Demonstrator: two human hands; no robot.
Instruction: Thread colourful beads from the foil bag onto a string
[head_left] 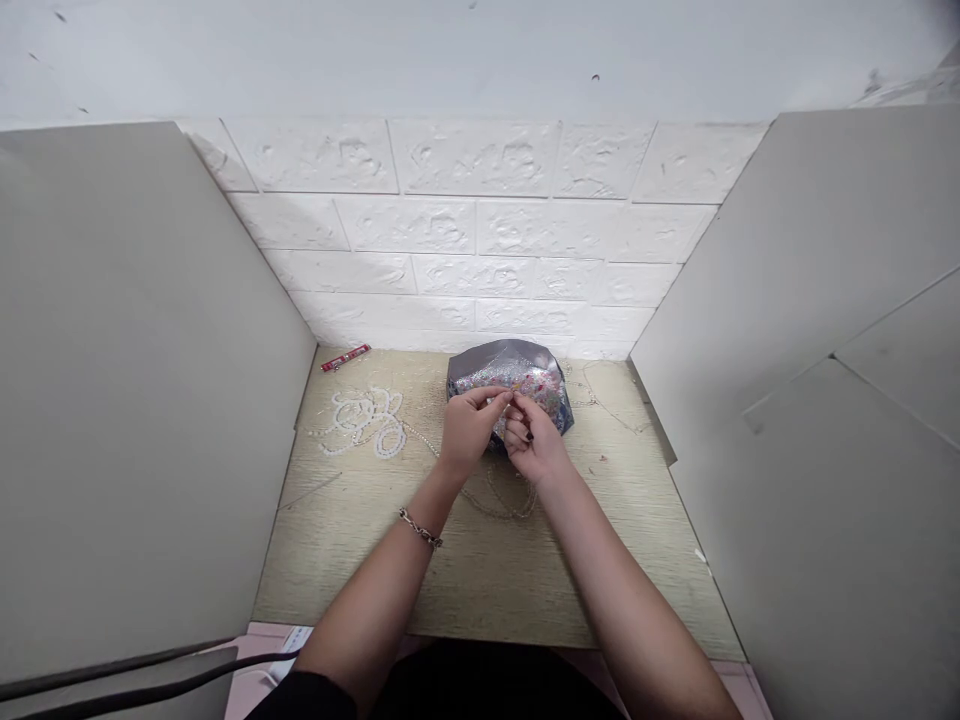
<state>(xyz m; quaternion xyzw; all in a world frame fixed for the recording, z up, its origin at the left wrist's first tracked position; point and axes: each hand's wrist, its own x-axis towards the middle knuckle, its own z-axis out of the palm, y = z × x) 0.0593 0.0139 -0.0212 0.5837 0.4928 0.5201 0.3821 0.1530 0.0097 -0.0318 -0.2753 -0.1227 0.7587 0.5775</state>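
Note:
My left hand (469,430) and my right hand (534,440) meet at their fingertips, both closed in a pinch. What they pinch is too small to make out; a tiny yellow speck shows by the fingertips. Just behind them lies a silver bag (487,362), its middle showing many small multicoloured beads (541,388). Below my hands a thin bead strand (499,512) loops over the tabletop and runs up toward my right wrist. Whether its end is in my fingers is hidden. Something small and dark shows at my right fingers.
White bead strings (366,420) lie coiled on the left of the wooden table (450,590). A red tool-like item (346,358) rests at the back left corner. Thin clear strands (600,400) lie right of the bag. Grey panels (150,380) stand on both sides, with a white brick-pattern wall (442,225) behind.

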